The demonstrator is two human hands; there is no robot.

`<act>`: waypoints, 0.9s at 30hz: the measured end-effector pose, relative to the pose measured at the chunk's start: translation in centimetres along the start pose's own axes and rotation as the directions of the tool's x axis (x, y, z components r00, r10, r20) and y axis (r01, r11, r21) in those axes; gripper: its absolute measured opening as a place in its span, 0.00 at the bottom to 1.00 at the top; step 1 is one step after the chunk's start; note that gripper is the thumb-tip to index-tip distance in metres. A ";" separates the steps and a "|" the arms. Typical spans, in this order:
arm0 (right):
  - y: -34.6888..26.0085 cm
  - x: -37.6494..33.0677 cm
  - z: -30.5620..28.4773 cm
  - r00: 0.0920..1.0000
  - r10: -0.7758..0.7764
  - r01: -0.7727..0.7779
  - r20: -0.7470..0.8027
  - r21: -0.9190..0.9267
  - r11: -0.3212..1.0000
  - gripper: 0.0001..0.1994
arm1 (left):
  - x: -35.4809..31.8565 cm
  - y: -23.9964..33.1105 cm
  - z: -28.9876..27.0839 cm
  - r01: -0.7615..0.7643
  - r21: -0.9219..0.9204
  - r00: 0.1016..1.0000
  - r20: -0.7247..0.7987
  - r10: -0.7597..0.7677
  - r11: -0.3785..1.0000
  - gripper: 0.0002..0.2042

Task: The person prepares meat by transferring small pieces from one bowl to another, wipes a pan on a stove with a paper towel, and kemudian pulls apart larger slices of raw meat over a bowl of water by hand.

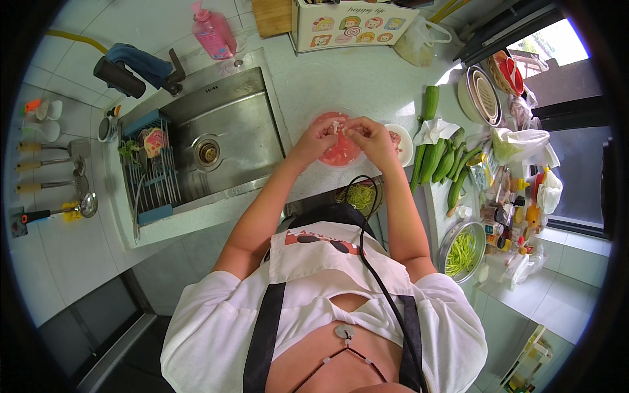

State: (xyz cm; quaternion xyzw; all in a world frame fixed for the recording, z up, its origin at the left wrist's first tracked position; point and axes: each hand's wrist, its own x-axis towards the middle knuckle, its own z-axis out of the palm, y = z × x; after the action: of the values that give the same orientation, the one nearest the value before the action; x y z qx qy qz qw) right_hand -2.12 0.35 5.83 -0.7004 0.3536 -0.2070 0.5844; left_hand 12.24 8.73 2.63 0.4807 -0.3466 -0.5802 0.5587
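Observation:
Both my hands are over a clear bowl of reddish water on the counter, with pale bits floating in it. My left hand pinches a small whitish scrap that looks like raw meat. My right hand is closed in a pinch at the scrap's right side; whatever is between its fingertips is too small to name. Beside the right wrist stands a white bowl with pinkish raw pieces in it, partly hidden by that hand.
A steel sink with a drying rack is at the left. Cucumbers and a crumpled tissue lie to the right. A steel bowl of green strips stands nearer. A pink pump bottle is at the back. A black cable hangs before me.

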 end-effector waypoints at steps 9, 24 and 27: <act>-2.1 -0.5 0.0 0.995 -0.039 0.006 -0.089 -0.340 0.940 0.07 | 0.0 -0.4 0.6 -0.048 0.082 0.996 0.079 0.041 0.996 0.05; -1.6 -0.5 0.6 0.997 0.031 -0.052 -0.068 -0.321 0.946 0.07 | -0.4 -0.8 0.3 -0.241 0.470 0.964 0.016 0.264 0.849 0.07; -1.1 -0.5 0.7 0.998 0.042 -0.052 -0.038 -0.321 0.946 0.07 | -0.3 -1.0 0.3 -0.296 0.664 0.924 0.018 0.381 0.687 0.06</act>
State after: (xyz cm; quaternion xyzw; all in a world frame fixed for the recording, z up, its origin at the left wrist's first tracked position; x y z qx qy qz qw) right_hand -1.69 1.26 6.81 -0.7745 0.4081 -0.1435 0.4614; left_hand 11.58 9.13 1.86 0.6072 -0.5755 -0.2781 0.4720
